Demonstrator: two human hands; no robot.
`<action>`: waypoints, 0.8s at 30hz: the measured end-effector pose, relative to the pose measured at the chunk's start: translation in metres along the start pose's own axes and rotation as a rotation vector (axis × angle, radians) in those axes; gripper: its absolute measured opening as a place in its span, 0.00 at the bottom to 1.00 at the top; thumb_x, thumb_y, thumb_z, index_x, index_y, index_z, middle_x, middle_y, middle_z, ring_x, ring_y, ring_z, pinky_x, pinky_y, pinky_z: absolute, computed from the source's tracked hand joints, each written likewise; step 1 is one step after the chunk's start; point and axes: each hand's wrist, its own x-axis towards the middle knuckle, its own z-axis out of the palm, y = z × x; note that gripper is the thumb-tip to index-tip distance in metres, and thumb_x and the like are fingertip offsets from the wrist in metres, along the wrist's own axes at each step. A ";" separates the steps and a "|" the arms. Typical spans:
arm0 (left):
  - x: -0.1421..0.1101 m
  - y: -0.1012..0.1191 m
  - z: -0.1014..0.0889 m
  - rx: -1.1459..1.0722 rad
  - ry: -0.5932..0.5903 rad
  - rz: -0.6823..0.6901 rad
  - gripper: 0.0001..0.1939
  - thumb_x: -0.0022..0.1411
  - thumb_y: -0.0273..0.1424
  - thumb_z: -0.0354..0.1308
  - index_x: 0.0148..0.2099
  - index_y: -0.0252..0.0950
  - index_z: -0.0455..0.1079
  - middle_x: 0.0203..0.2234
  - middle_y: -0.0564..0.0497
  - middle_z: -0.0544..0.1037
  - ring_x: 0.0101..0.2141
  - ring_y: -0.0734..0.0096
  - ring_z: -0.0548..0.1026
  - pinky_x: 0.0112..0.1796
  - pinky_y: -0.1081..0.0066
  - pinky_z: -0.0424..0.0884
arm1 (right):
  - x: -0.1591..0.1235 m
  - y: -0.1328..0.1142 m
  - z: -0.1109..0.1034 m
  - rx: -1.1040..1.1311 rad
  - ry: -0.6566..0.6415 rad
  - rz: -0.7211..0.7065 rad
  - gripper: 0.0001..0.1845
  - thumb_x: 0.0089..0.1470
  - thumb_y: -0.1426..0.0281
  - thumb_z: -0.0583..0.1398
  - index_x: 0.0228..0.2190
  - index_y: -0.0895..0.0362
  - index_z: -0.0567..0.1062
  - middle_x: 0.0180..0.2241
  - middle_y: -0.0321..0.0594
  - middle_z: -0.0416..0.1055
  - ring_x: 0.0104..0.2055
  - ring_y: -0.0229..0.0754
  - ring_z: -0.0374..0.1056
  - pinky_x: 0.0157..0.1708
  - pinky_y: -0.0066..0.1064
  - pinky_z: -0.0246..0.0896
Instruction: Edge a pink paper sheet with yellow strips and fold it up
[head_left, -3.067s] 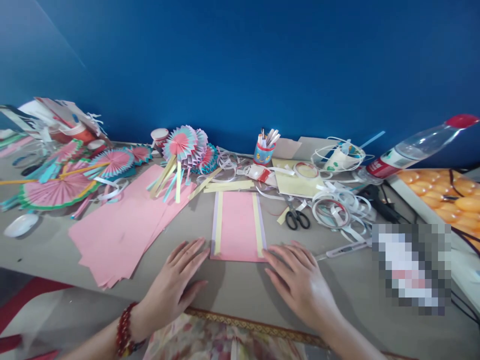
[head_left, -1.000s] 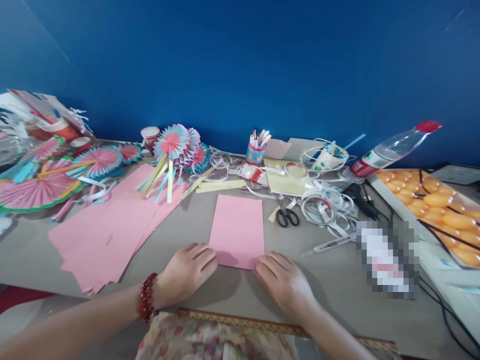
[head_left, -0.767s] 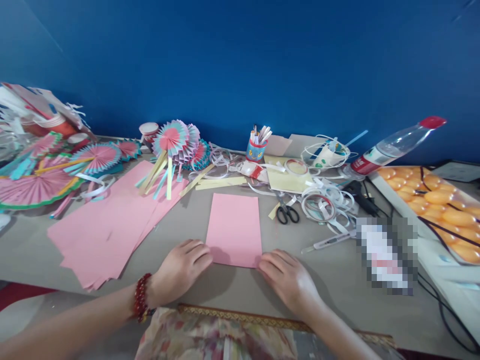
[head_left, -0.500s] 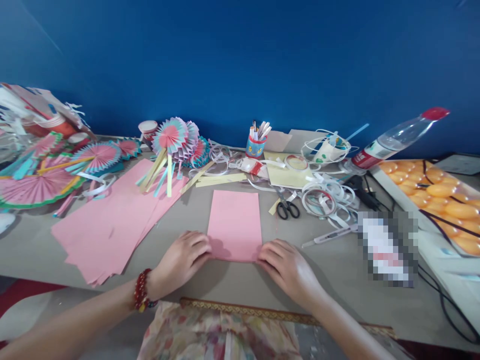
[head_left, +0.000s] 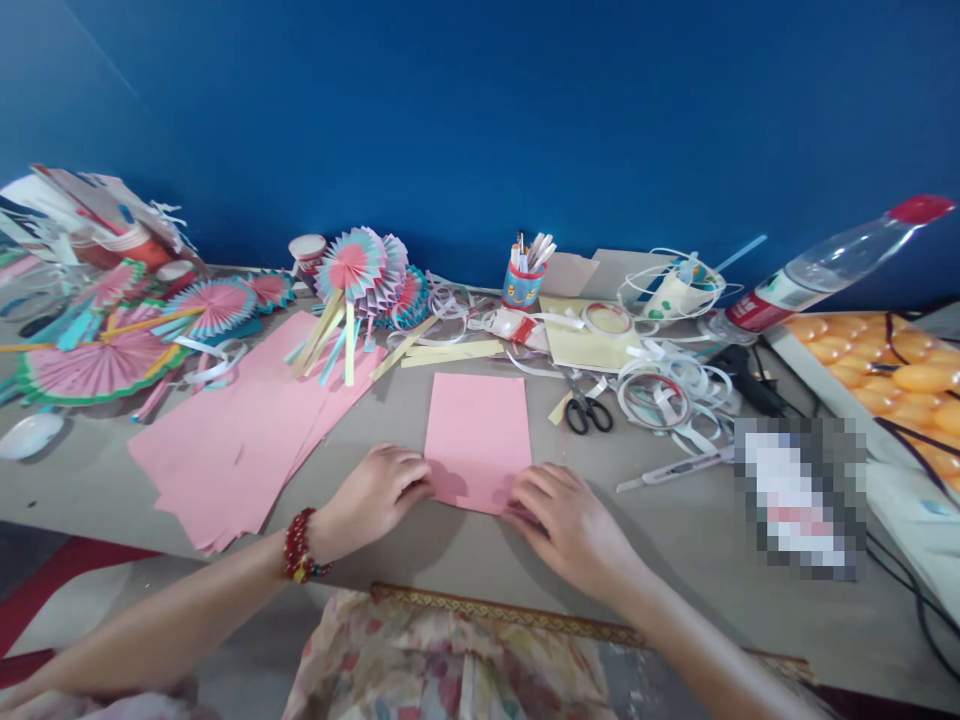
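A pink sheet of paper (head_left: 478,430) lies flat in front of me on the grey table. At its near left corner, my left hand (head_left: 379,497) has its fingers curled together on the edge. My right hand (head_left: 559,525) pinches the near right corner, which is lifted slightly, with the fingers over the paper and the thumb low by the near edge. My fingers hide both corners. Loose pink sheets (head_left: 225,430) are fanned out to the left, and black-handled scissors (head_left: 589,412) lie to the right of the sheet.
Folded paper fans (head_left: 352,270) stand behind and left. A pen cup (head_left: 523,285), tape rolls (head_left: 654,402) and white strips sit farther back. To the right are a utility knife (head_left: 679,468), a leaning plastic bottle (head_left: 825,275), a black glue gun (head_left: 750,380) and cables.
My right hand has shifted inward along the near edge, and the right corner has risen a little. The whole view has swung slightly left.
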 end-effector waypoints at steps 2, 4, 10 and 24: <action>-0.001 0.000 0.000 -0.002 0.003 0.004 0.13 0.73 0.33 0.51 0.34 0.36 0.68 0.28 0.52 0.74 0.31 0.67 0.72 0.37 0.68 0.60 | 0.006 -0.004 0.005 0.005 -0.016 -0.018 0.05 0.63 0.71 0.58 0.33 0.56 0.71 0.36 0.41 0.72 0.39 0.44 0.65 0.40 0.35 0.58; -0.001 -0.001 -0.001 -0.003 -0.005 0.007 0.12 0.72 0.32 0.52 0.34 0.36 0.67 0.28 0.52 0.74 0.31 0.67 0.71 0.37 0.69 0.60 | 0.011 -0.004 0.009 0.021 -0.026 -0.012 0.06 0.63 0.71 0.58 0.32 0.56 0.71 0.35 0.40 0.72 0.38 0.44 0.65 0.39 0.33 0.58; -0.002 -0.001 -0.004 0.018 -0.044 -0.012 0.11 0.71 0.31 0.53 0.34 0.36 0.65 0.28 0.53 0.71 0.32 0.67 0.70 0.37 0.69 0.60 | 0.022 0.001 0.011 -0.009 -0.095 0.024 0.07 0.65 0.70 0.57 0.33 0.57 0.71 0.35 0.40 0.72 0.39 0.44 0.66 0.40 0.33 0.57; 0.010 0.003 -0.016 0.191 -0.228 0.025 0.08 0.71 0.28 0.52 0.37 0.37 0.70 0.33 0.53 0.72 0.35 0.67 0.71 0.39 0.66 0.60 | 0.036 -0.001 0.004 -0.052 -0.205 0.096 0.10 0.64 0.70 0.57 0.29 0.57 0.71 0.32 0.38 0.71 0.36 0.41 0.65 0.35 0.31 0.52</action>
